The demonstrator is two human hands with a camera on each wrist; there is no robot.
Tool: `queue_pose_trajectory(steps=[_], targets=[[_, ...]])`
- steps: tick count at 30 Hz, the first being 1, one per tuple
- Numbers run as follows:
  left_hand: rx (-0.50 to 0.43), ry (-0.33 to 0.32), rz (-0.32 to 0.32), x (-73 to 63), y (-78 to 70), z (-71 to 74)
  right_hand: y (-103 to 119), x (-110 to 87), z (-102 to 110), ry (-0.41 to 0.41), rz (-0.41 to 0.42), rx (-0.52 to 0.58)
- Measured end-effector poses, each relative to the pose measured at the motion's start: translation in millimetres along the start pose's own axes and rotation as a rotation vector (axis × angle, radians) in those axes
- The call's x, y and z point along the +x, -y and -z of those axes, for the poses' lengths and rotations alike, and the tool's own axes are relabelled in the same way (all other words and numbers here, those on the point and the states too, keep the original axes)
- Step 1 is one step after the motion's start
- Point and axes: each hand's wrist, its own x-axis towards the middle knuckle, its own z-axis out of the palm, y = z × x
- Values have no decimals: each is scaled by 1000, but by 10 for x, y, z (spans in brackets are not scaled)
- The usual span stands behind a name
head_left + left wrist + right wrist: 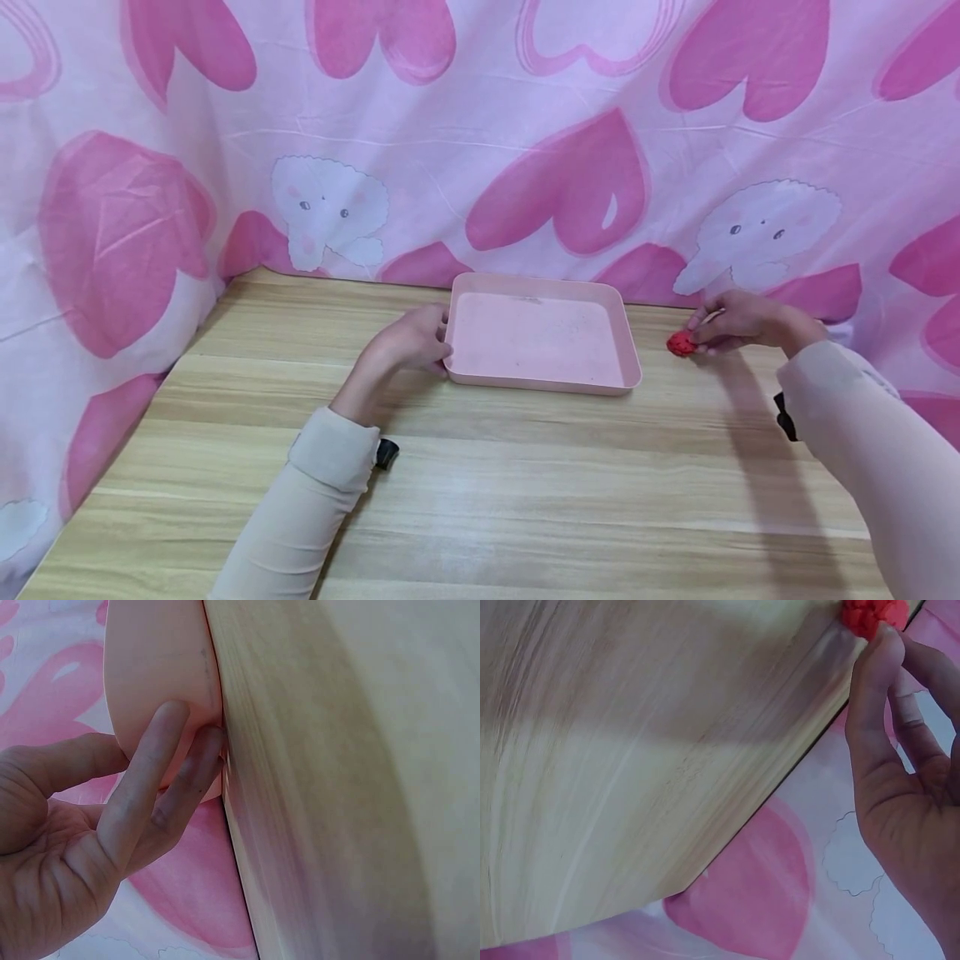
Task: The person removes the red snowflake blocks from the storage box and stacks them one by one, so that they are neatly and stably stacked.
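Observation:
A shallow pink rectangular tray (543, 385) stands on the table. My left hand (416, 337) is at its left end, near the front corner. In the left wrist view, the fingers (154, 750) lie against the tray's outer wall (154, 652), one of them reaching its rim. To the right of the tray, my right hand (731, 321) pinches a small red knobbly ball (681, 343) between thumb and fingertips, low over the wood. Only part of this ball shows at the top of the right wrist view, where the thumb (877, 667) presses on it.
The wooden table (480, 500) ends at the back against a pink curtain (420, 167) printed with hearts and animals. This curtain also closes off the left side. A black object (387, 454) shows beside the left sleeve, and another (785, 417) by the right.

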Motion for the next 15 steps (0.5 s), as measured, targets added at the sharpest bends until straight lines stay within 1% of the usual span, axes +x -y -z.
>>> queue_pose_trajectory(steps=[3,7,10,11,13,14,15], targets=[[5,-2,2,-9,-10,2,33,-17,-11,-53,37,-57],[10,-4,0,-9,-14,10,125,-30,-44,-159,97,-125],[18,-9,-5,2,-5,13,214,-36,-126,-237,145,-149],[33,-18,-13,6,0,14,246,-40,-165,-262,165,-163],[68,-58,-36,12,5,11,310,-54,-255,-318,199,-210],[96,-92,-57,14,4,8,343,-60,-303,-343,216,-238],[134,-141,-82,17,-1,2,375,-65,-350,-367,233,-264]])
